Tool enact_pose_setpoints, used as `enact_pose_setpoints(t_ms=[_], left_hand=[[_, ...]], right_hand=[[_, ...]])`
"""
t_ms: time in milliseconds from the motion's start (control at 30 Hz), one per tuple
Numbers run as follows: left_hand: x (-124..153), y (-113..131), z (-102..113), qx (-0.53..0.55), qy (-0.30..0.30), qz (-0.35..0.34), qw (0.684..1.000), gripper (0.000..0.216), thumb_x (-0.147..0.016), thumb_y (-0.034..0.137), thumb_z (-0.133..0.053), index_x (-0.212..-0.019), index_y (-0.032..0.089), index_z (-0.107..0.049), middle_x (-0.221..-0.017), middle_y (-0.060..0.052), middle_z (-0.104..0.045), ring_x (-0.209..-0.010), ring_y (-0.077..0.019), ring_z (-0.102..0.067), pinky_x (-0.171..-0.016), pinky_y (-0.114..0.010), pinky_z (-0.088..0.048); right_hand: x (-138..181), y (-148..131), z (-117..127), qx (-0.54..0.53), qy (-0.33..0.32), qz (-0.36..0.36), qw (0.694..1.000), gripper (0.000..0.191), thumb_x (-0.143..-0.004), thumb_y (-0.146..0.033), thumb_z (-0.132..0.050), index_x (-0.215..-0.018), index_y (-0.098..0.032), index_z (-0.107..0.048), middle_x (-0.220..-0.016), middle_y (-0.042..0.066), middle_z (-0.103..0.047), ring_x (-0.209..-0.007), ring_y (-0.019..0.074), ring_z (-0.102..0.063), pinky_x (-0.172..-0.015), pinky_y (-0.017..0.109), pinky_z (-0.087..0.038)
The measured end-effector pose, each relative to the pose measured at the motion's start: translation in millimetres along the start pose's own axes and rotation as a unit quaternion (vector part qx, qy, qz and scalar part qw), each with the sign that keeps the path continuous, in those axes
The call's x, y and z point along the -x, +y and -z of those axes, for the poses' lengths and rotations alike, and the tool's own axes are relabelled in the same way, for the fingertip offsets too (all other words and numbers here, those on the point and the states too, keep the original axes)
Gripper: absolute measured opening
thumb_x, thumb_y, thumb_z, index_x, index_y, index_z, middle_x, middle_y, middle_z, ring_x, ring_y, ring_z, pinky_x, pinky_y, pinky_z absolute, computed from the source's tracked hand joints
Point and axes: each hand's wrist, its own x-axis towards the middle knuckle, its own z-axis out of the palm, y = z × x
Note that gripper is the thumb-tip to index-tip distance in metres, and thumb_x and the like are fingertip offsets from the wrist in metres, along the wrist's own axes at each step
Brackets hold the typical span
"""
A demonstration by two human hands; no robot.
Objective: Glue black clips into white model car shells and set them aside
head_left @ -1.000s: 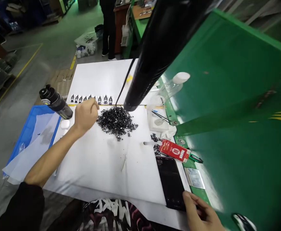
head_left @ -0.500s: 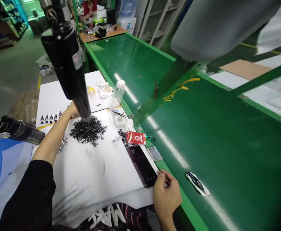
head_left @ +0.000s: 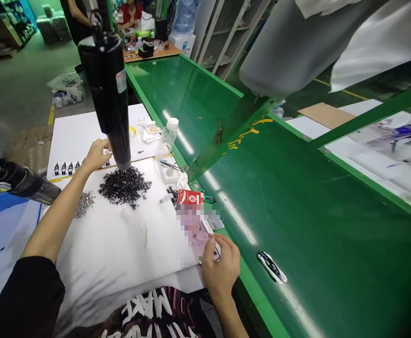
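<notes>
My left hand (head_left: 98,155) reaches to the row of small black-and-white parts (head_left: 70,168) on the far white board. Its fingers are bent together, partly behind a hanging black electric screwdriver (head_left: 112,94); whatever they hold is hidden. A heap of small black clips (head_left: 124,187) lies just below the screwdriver's tip. My right hand (head_left: 223,263) is closed at the right edge of a smartphone (head_left: 199,237), thumb over its lit pink screen. Part of the phone is blurred by blocks. Small silvery metal pieces (head_left: 84,205) lie by my left forearm.
A red packet (head_left: 190,197), a green-handled tool (head_left: 209,199) and a clear bottle (head_left: 168,136) stand or lie along the board's right side. The green conveyor belt (head_left: 314,211) carries a black-and-white piece (head_left: 272,267). A dark drinking bottle (head_left: 22,183) is at left. People are in the background.
The phone's dark screen is now lit pink. My right hand has moved from beside the phone's lower corner onto its edge. More of my left hand shows beside the screwdriver. The view has shifted.
</notes>
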Motion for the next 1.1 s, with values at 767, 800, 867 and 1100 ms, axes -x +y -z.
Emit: enact_pose_setpoints(t_ms=[767,800,867,1100], left_hand=[[308.8,-67.3,26.2,0.314,0.14,0.369,0.863,0.036,-0.051,0.032,-0.095,-0.074,0.032,-0.067,-0.115,-0.003,-0.08,-0.117,-0.0396,-0.073,-0.082,-0.047,-0.063],[308.8,-66.1,23.2,0.309,0.126,0.362,0.87,0.036,-0.051,0.034,-0.095,-0.071,0.03,-0.064,-0.115,-0.004,-0.079,-0.112,-0.0394,-0.073,-0.08,-0.048,-0.063],[307.4,-63.7,19.0,0.302,0.104,0.35,0.881,0.039,-0.052,0.037,-0.094,-0.066,0.028,-0.059,-0.112,-0.005,-0.077,-0.103,-0.0383,-0.072,-0.078,-0.049,-0.061],[311.3,-51.4,13.1,0.283,0.027,0.347,0.894,0.045,-0.052,0.034,-0.098,-0.065,0.027,-0.055,-0.117,-0.005,-0.071,-0.07,-0.0217,-0.058,-0.064,-0.043,-0.057]], right_hand=[[-1.5,-6.4,5.7,0.068,-0.133,0.021,0.989,0.073,-0.095,-0.077,-0.057,-0.13,-0.015,-0.068,-0.134,0.027,-0.071,-0.125,0.0444,-0.065,-0.109,0.062,-0.049],[-1.5,-4.3,8.4,0.057,-0.145,0.005,0.988,0.073,-0.094,-0.077,-0.059,-0.131,-0.014,-0.067,-0.134,0.027,-0.071,-0.125,0.0441,-0.066,-0.11,0.061,-0.049],[-0.7,0.3,14.1,0.043,-0.147,-0.02,0.988,0.068,-0.094,-0.071,-0.059,-0.131,-0.015,-0.067,-0.135,0.026,-0.072,-0.128,0.043,-0.066,-0.114,0.06,-0.049],[7.7,20.6,27.2,0.037,-0.148,-0.082,0.985,0.061,-0.097,-0.06,-0.055,-0.136,-0.014,-0.066,-0.129,0.024,-0.077,-0.116,0.0387,-0.075,-0.1,0.054,-0.059]])
